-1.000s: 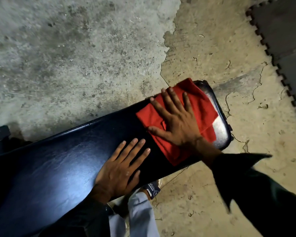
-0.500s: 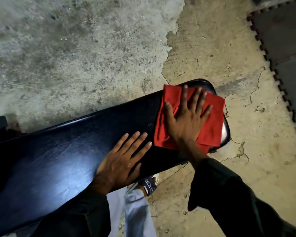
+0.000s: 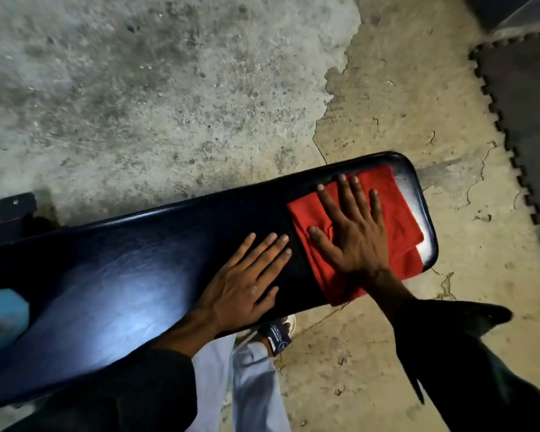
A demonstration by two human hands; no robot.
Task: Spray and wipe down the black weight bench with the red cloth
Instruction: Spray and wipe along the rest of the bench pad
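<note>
The black weight bench point(image 3: 131, 275) runs from lower left to upper right, its padded top shiny. The red cloth point(image 3: 399, 219) lies crumpled on the bench's right end, one corner hanging over the near edge. My right hand point(image 3: 353, 232) presses flat on the cloth, fingers spread and pointing away from me. To the left of the cloth, my left hand point(image 3: 243, 282) rests flat on the bare pad with its fingertips almost at the cloth's edge. A light blue thing point(image 3: 0, 316) shows at the left edge on the bench; I cannot tell what it is.
The bench stands on cracked, stained concrete floor point(image 3: 169, 104). Dark interlocking floor mats point(image 3: 530, 120) cover the upper right. A black metal bracket point(image 3: 13, 210) of the frame sticks out at the far left. My pale trouser leg and shoe point(image 3: 278, 335) are below the bench's near edge.
My right hand has swung the cloth around on the bench's right end: fingers pointed left, then right, now straight ahead. The cloth now hangs over the near edge. My left hand has stayed put.
</note>
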